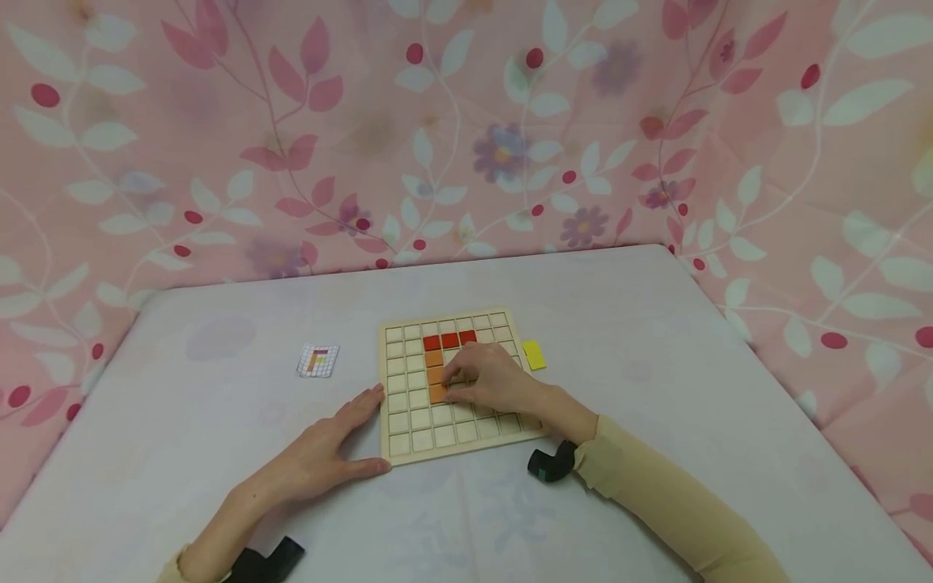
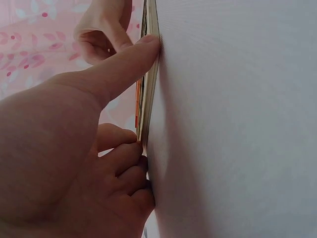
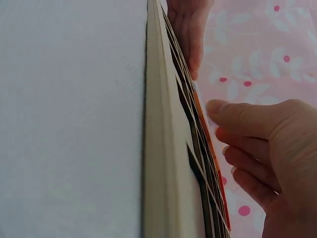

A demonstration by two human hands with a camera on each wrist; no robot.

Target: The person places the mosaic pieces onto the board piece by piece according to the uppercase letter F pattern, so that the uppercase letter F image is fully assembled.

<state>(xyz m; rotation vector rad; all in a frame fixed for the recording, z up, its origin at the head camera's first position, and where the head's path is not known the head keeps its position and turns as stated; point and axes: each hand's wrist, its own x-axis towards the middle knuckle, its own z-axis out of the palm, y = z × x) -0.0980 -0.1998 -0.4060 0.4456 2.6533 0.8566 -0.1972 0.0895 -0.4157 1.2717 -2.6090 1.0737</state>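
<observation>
A wooden grid board [image 1: 445, 445] lies flat, with three red tiles [image 1: 449, 340] in a row and several orange tiles [image 1: 434, 357] in a column below the leftmost red one. The left hand [image 1: 309, 457] rests against the board's left side, thumb and fingertips at its edge; the left wrist view shows this hand [image 2: 64, 144] with its thumb along the rim. Over the board, the right hand [image 1: 499, 380] has its thumb and bent fingers at the lower orange tiles. In the right wrist view that hand [image 3: 282, 153] shows no tile between thumb and fingers.
Yellow tiles [image 1: 534, 355] lie just right of the board. To its left is a small card [image 1: 318, 361] with a coloured grid pattern. A pale cloth [image 1: 466, 518] covers the table, and a pink floral curtain [image 1: 466, 121] hangs behind it.
</observation>
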